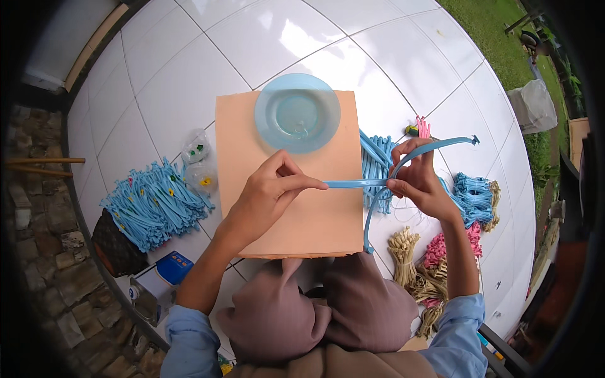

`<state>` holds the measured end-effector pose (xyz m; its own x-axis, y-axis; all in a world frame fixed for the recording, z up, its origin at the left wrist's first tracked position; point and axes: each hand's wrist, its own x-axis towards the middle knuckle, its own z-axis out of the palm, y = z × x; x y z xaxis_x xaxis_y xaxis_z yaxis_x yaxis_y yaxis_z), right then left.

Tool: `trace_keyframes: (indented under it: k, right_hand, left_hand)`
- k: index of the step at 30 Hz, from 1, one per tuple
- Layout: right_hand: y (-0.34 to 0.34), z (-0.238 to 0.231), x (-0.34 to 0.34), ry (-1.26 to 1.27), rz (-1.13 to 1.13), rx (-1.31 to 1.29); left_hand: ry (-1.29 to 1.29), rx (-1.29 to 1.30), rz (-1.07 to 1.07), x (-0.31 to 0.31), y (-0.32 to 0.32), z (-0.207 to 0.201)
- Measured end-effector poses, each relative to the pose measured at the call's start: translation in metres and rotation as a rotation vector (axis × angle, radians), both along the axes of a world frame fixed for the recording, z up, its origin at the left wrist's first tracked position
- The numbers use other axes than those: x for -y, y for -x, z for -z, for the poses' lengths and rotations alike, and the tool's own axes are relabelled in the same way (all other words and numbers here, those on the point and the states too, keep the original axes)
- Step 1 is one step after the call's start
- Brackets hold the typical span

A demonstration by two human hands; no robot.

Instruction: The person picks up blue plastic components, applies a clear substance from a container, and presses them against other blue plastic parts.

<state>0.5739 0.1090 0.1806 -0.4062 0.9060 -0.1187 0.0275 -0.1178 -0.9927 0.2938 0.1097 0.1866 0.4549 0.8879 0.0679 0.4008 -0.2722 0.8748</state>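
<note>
A shiny light-blue flat strap [357, 184] is stretched level between my hands, above the right part of a cardboard-coloured board [296, 214]. My left hand [274, 189] pinches one end of the strap between thumb and fingers. My right hand [421, 179] is closed on the strap farther along, where it folds or crosses. From there one tail bends up to the right, and another hangs down past the board's right edge. A clear bluish glass plate [297, 142] rests on the far part of the board.
A large heap of blue straps [157, 203] with small coloured pieces lies left, near two clear bags [196, 146]. Blue bundles [377, 165], tan bundles [403, 249] and pink bundles [441, 249] lie right on white floor tiles. A metal can [148, 293] stands near left.
</note>
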Motion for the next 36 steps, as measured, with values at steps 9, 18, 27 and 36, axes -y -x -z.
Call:
trace_keyframes:
  k: [9,18,27,36]
  right_hand:
    - [0.006,0.048,-0.014,-0.089,-0.048,0.123]
    - [0.015,0.045,-0.028,0.029,-0.075,0.08]
    - [0.015,0.05,-0.035,0.124,-0.102,0.022]
    - [0.012,0.056,-0.047,0.296,-0.134,-0.055]
  left_hand:
    - [-0.137,-0.163,-0.031,-0.005,0.001,0.033]
    - [-0.198,-0.226,-0.061,-0.004,0.004,0.038]
    - [-0.183,-0.215,-0.077,-0.005,0.006,0.038]
    - [-0.187,-0.206,-0.072,-0.008,0.008,0.041]
